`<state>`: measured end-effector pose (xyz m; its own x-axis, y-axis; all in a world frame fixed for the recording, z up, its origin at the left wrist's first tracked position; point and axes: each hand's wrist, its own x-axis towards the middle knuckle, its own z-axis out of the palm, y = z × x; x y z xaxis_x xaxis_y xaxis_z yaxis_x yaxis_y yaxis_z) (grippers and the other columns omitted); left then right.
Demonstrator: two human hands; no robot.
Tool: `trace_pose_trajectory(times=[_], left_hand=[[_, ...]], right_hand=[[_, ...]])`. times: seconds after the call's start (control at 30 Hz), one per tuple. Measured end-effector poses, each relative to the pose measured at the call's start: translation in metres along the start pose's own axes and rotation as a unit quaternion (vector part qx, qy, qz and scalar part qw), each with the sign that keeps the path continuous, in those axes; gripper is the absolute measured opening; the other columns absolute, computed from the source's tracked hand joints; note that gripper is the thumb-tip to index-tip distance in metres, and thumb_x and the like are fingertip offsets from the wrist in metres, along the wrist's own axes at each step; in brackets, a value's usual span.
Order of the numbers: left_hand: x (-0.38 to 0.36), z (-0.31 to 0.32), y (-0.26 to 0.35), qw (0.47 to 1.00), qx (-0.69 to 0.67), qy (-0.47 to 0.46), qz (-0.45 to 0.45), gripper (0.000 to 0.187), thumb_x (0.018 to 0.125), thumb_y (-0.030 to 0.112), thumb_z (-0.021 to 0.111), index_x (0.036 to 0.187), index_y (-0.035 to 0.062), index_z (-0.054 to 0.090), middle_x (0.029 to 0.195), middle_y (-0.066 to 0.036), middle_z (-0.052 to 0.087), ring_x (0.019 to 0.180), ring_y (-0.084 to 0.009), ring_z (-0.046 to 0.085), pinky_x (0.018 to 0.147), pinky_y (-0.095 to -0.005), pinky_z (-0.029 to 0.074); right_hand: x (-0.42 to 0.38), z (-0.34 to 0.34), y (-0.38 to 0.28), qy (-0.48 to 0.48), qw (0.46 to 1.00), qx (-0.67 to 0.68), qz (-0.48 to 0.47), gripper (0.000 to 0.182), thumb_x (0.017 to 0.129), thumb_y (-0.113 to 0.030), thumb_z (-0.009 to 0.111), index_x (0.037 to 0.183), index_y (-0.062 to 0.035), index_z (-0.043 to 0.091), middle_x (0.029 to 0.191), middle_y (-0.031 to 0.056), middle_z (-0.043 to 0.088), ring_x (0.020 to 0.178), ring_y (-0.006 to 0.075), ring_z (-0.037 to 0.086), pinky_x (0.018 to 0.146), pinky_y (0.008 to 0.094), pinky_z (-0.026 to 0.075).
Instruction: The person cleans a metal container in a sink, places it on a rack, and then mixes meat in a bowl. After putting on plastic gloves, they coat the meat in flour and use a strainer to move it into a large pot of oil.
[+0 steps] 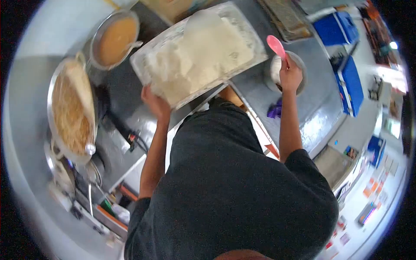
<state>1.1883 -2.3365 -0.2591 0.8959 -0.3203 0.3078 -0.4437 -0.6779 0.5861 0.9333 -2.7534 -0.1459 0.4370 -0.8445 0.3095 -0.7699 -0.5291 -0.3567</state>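
A large rectangular tray (pixel 255 38) holds a layer of pale flour-like powder (pixel 208 47). My left hand (pixel 155 104) is closed on the tray's near left edge. In my right hand (pixel 290 78) is a pink spoon (pixel 275 46), its bowl pointing up and away from me. That hand is over a round bowl (pixel 302 65) with white contents, right of the tray. Whether the hand touches the bowl I cannot tell.
At the left, a big pan (pixel 71 112) holds bubbling oil-like liquid, and a pot (pixel 115 41) holds orange-brown liquid. A purple item (pixel 274 109) lies on the metal counter (pixel 318 93). Another tray (pixel 288 19) stands at the back; blue containers (pixel 349 84) are at the right.
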Motion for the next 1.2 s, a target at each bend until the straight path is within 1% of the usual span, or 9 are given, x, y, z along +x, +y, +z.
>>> trace_pose_trajectory(times=[0.07,0.13,0.23,0.37,0.6,0.83,0.97,1.07,1.2], left_hand=[[-0.001,-0.002,-0.001,1.000,-0.007,-0.001,0.013,0.066,0.076,-0.018,0.047,0.139,-0.0008,0.049,0.142,-0.028,0.042,0.137,-0.0440,0.040,0.115,-0.0495,0.033],[0.003,-0.006,0.011,0.999,-0.016,-0.012,-0.047,0.066,0.076,-0.018,0.047,0.140,-0.0003,0.049,0.143,-0.028,0.040,0.137,-0.0452,0.040,0.114,-0.0490,0.035],[-0.002,-0.005,0.013,0.997,-0.035,-0.004,-0.072,0.067,0.077,-0.018,0.047,0.142,0.0014,0.047,0.145,-0.028,0.038,0.137,-0.0461,0.041,0.113,-0.0481,0.038],[0.002,-0.011,0.020,0.996,-0.036,-0.015,-0.086,0.070,0.079,-0.017,0.050,0.145,0.0045,0.043,0.149,-0.029,0.034,0.137,-0.0482,0.041,0.111,-0.0479,0.042],[-0.012,-0.031,0.028,0.987,-0.036,-0.044,-0.150,0.071,0.079,-0.015,0.054,0.146,0.0075,0.043,0.152,-0.027,0.034,0.134,-0.0491,0.044,0.108,-0.0488,0.045],[-0.066,-0.063,-0.014,0.992,0.020,0.015,-0.124,0.068,0.082,-0.011,0.053,0.146,0.0087,0.044,0.149,-0.025,0.039,0.136,-0.0478,0.042,0.110,-0.0488,0.041],[-0.060,-0.095,0.014,0.965,0.220,-0.018,-0.141,0.067,0.082,0.000,0.063,0.146,0.0083,0.044,0.151,-0.022,0.039,0.140,-0.0427,0.039,0.111,-0.0564,0.037],[-0.024,-0.081,0.003,0.998,0.023,-0.046,-0.040,0.066,0.084,0.003,0.065,0.147,0.0077,0.043,0.149,-0.022,0.042,0.141,-0.0421,0.037,0.111,-0.0571,0.038],[0.002,-0.030,-0.032,0.964,0.214,-0.126,-0.093,0.060,0.090,0.008,0.063,0.146,0.0057,0.043,0.144,-0.025,0.047,0.130,-0.0464,0.050,0.102,-0.0528,0.049]], right_hand=[[0.000,0.026,-0.039,-0.057,0.992,0.052,-0.099,0.030,0.098,-0.035,0.061,0.120,-0.0188,0.073,0.092,0.0170,0.074,0.081,0.0390,0.071,0.073,0.0480,0.056],[-0.004,0.069,-0.065,-0.164,0.965,0.082,-0.186,0.028,0.097,-0.035,0.061,0.117,-0.0189,0.073,0.096,0.0176,0.074,0.087,0.0389,0.071,0.078,0.0502,0.056],[-0.018,0.085,-0.127,-0.357,0.889,-0.021,-0.287,0.028,0.096,-0.037,0.062,0.114,-0.0191,0.072,0.098,0.0167,0.074,0.093,0.0383,0.071,0.081,0.0516,0.056],[-0.030,0.112,-0.168,-0.360,0.898,-0.003,-0.254,0.029,0.094,-0.039,0.063,0.114,-0.0190,0.072,0.099,0.0145,0.074,0.094,0.0371,0.071,0.082,0.0512,0.056],[-0.022,0.148,-0.161,-0.352,0.899,-0.029,-0.257,0.031,0.092,-0.038,0.064,0.115,-0.0195,0.072,0.103,0.0152,0.075,0.096,0.0376,0.071,0.085,0.0496,0.056],[-0.018,0.133,-0.173,-0.380,0.894,-0.029,-0.236,0.032,0.092,-0.035,0.065,0.116,-0.0156,0.073,0.104,0.0153,0.075,0.099,0.0365,0.071,0.086,0.0481,0.056],[-0.022,0.142,-0.166,-0.386,0.891,0.011,-0.238,0.031,0.094,-0.038,0.061,0.116,-0.0183,0.073,0.106,0.0165,0.074,0.102,0.0401,0.070,0.088,0.0511,0.055],[-0.024,0.138,-0.168,-0.390,0.891,-0.030,-0.230,0.032,0.095,-0.037,0.060,0.118,-0.0178,0.072,0.110,0.0162,0.074,0.104,0.0395,0.069,0.090,0.0513,0.054],[-0.024,0.128,-0.175,-0.405,0.882,-0.013,-0.242,0.033,0.095,-0.038,0.060,0.119,-0.0177,0.071,0.111,0.0153,0.073,0.105,0.0389,0.069,0.090,0.0519,0.054]])
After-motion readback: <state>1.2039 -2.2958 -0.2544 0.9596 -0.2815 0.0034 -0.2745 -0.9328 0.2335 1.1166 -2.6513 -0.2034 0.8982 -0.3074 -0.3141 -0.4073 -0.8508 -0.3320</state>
